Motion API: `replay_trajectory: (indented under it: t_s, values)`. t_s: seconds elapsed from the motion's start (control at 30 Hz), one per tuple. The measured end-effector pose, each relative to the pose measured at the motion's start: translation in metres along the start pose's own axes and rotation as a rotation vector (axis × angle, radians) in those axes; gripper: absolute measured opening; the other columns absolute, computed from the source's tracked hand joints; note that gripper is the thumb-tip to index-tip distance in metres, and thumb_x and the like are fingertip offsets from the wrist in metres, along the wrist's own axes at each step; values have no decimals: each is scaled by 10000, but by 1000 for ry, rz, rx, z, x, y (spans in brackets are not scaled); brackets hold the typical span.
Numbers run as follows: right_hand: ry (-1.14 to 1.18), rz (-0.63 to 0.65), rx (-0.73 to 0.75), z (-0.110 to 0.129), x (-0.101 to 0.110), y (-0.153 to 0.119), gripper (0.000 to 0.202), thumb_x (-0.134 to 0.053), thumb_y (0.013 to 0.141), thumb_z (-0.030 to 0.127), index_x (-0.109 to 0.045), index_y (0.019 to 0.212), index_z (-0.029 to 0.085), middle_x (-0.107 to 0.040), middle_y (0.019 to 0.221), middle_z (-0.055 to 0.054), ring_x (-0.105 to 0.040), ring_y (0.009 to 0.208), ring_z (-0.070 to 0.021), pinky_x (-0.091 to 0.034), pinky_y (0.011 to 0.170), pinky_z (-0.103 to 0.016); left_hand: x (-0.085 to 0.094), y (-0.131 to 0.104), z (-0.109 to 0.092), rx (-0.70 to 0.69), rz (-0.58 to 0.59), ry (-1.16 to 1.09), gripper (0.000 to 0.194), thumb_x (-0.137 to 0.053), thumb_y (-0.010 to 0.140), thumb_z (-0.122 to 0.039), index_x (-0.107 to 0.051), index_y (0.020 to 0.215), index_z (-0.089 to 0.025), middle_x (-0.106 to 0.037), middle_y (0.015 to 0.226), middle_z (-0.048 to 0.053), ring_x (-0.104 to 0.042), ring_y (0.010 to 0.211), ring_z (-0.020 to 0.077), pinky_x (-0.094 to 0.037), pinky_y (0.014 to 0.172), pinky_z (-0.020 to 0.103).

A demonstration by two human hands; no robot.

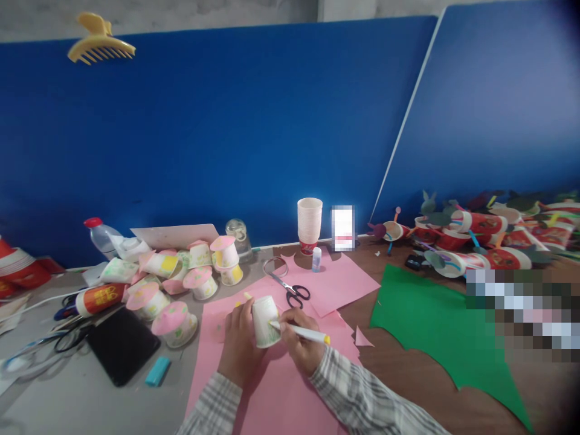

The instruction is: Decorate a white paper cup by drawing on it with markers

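My left hand (242,338) is closed round a white paper cup (266,320), which stands upside down, slightly tilted, above pink paper (281,399). Faint green marks show on the cup's lower side. Between the fingers of my right hand (301,341) is a white marker pen (312,334) with a yellow end. Its tip meets the cup's wall or lies very close to it. Black-handled scissors (294,293) lie just beyond my hands on the pink paper. A small glue stick (316,260) stands behind them, near a tall stack of paper cups (310,220).
Several decorated cups with pink paper tops (176,323) crowd the left side, near a black flat object (122,344) and a blue eraser-like block (157,371). Green paper (435,326) lies at right, below piled red cup figures (493,235). A blue partition (254,133) rises behind.
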State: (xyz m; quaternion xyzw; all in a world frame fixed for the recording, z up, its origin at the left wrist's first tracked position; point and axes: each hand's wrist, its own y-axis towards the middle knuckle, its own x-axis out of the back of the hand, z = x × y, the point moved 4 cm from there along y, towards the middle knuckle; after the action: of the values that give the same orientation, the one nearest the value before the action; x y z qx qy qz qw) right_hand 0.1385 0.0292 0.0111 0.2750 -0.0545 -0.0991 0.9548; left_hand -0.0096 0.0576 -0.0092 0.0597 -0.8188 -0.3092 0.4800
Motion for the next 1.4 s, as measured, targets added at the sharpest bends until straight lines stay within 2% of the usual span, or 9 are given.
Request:
replay_trajectory:
  t_s: [0.43, 0.87, 0.97, 1.07, 1.27, 1.4]
  values:
    - [16, 51, -10, 0, 0, 0, 146, -503, 680, 149, -598, 581, 198, -553, 461, 32, -470, 374, -137, -358, 386, -205, 0, 0, 2, -9, 0, -3, 742, -593, 554, -477, -286, 1171, -202, -483, 1041, 65, -472, 935, 277, -429, 786, 472]
    - [26, 42, -26, -4, -1, 0, 141, -507, 683, 146, -597, 588, 199, -547, 472, 35, -469, 381, -135, -357, 391, -205, 0, 0, 3, 8, 27, 8, 735, -592, 551, -467, -296, 1165, -191, -475, 1054, 69, -463, 946, 275, -427, 799, 468]
    - [52, 58, -31, -4, 0, 0, 139, -506, 683, 148, -599, 593, 200, -553, 478, 34, -469, 382, -135, -358, 393, -206, 0, 0, 2, -6, 12, 14, 727, -578, 564, -477, -288, 1169, -197, -473, 1059, 69, -464, 947, 276, -424, 801, 472]
    - [63, 19, -39, -3, 2, 1, 140, -505, 693, 173, -599, 594, 203, -539, 451, 41, -456, 369, -133, -352, 382, -205, 1, 0, 1, -12, -12, 25, 697, -557, 581, -476, -294, 1165, -200, -476, 1060, 71, -465, 956, 276, -420, 804, 473]
    - [81, -6, -89, -3, 3, -1, 149, -494, 723, 233, -591, 614, 204, -514, 441, 50, -431, 330, -120, -336, 341, -193, 5, 3, 3, 31, -50, 51, 744, -580, 535, -553, -333, 1137, -192, -509, 1030, 77, -484, 937, 283, -438, 764, 464]
    - [86, 27, -108, -5, 3, -4, 156, -477, 743, 254, -586, 642, 208, -503, 443, 55, -432, 328, -120, -333, 341, -194, 5, 4, 4, 38, -48, 22, 763, -567, 531, -596, -333, 1137, -195, -511, 1039, 77, -476, 947, 292, -427, 772, 473]
